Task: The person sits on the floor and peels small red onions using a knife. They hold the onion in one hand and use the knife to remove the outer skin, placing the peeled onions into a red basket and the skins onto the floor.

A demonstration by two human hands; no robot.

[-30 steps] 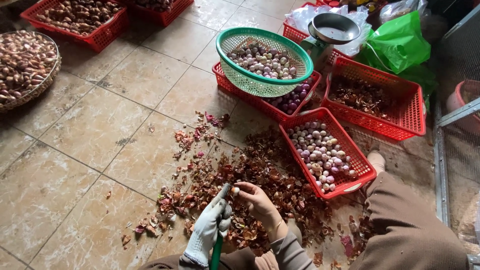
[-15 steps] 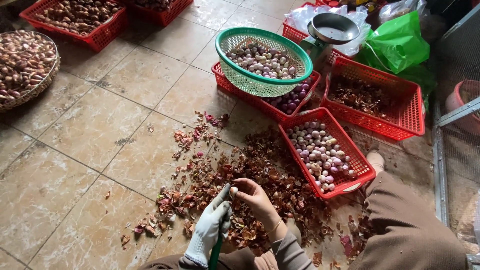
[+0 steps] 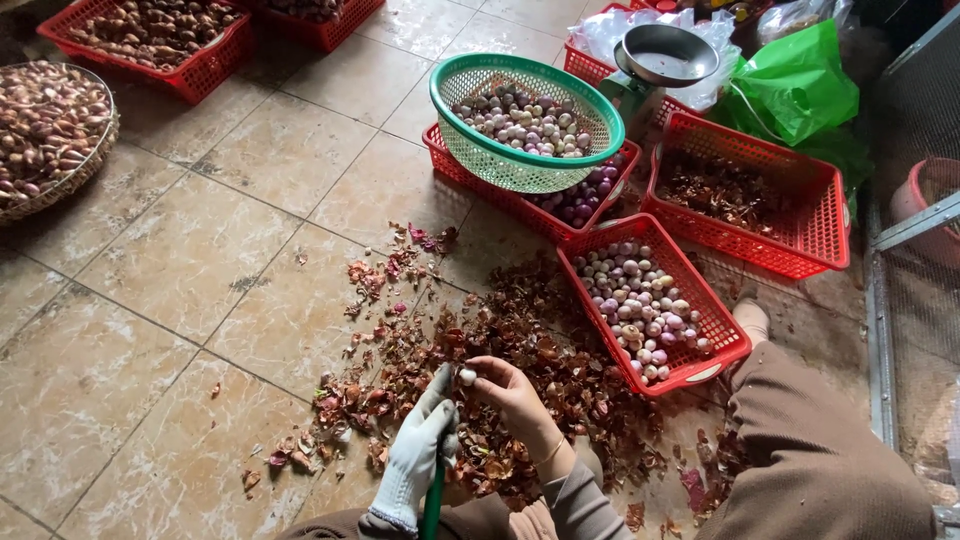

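My left hand (image 3: 422, 450), in a white glove, grips a green-handled tool and its thumb touches a small pale peeled shallot (image 3: 466, 376). My bare right hand (image 3: 510, 390) pinches that shallot from the other side. Both hands hover low over a heap of reddish-brown shallot skins (image 3: 520, 350) on the tiled floor. Just to the right lies a red basket (image 3: 705, 365) of peeled pale-purple shallots.
A green round basket (image 3: 470, 150) of peeled shallots rests on another red basket (image 3: 500, 195). A red basket of skins (image 3: 800, 250) sits at right, a metal scale pan (image 3: 665, 52) and green bag (image 3: 795, 85) behind. Unpeeled shallots fill a woven tray (image 3: 70, 180) and red crates (image 3: 120, 60) at left.
Both hands have shifted slightly up and together over the skins; the pale shallot now shows between my fingertips.
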